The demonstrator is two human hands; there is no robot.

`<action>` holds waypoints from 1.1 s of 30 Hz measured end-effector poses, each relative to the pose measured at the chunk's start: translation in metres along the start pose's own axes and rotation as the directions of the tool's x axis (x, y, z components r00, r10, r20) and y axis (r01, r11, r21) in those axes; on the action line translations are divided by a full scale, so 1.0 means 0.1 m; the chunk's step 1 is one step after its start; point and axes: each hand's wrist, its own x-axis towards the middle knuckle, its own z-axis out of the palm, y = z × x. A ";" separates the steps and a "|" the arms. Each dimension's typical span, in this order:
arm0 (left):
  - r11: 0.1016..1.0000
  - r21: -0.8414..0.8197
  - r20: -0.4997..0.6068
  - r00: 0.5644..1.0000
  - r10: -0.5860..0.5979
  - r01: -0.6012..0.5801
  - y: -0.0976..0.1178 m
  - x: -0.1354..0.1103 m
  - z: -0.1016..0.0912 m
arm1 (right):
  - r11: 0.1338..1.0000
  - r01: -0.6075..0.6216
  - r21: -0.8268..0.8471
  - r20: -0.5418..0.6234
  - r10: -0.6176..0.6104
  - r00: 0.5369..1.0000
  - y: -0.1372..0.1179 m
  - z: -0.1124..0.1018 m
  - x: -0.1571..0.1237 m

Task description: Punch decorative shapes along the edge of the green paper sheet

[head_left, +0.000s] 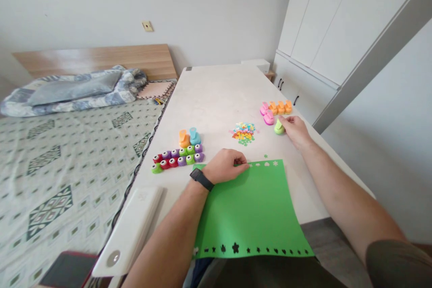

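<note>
Two bare hands work over a long white tabletop (216,90) in the head view. The left hand (224,166), with a black wristband (201,179) at its wrist, lies on the far edge of a bright green paper sheet (249,211), its fingers curled down against the paper. Whether they pinch the sheet or only press on it, I cannot tell. Small punched shapes, including stars, flowers and hearts, run in rows along the sheet's near and far edges.

The right hand (295,131) reaches out to the far right, its fingertips (282,119) touching the top of a lime-green plastic craft punch (279,128). Whether that hand is gripping the punch or only resting on it, I cannot tell. Just beyond, pink and orange craft punches (275,109) stand clustered together. A small heap of multicoloured paper cut-outs (243,133) lies between the hands, further up the table. To its left sits a double row of small red, purple and green craft punches (178,158), with an orange craft punch (184,138) and a blue craft punch (195,136) just behind. A patterned green-and-white bed cover (67,184) spreads beside the table.
</note>
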 end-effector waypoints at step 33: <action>1.000 0.013 -0.013 1.000 -0.009 0.009 -0.01 -0.01 0.01 | 0.952 0.145 -0.270 -0.038 -0.161 0.986 0.03 0.09 0.21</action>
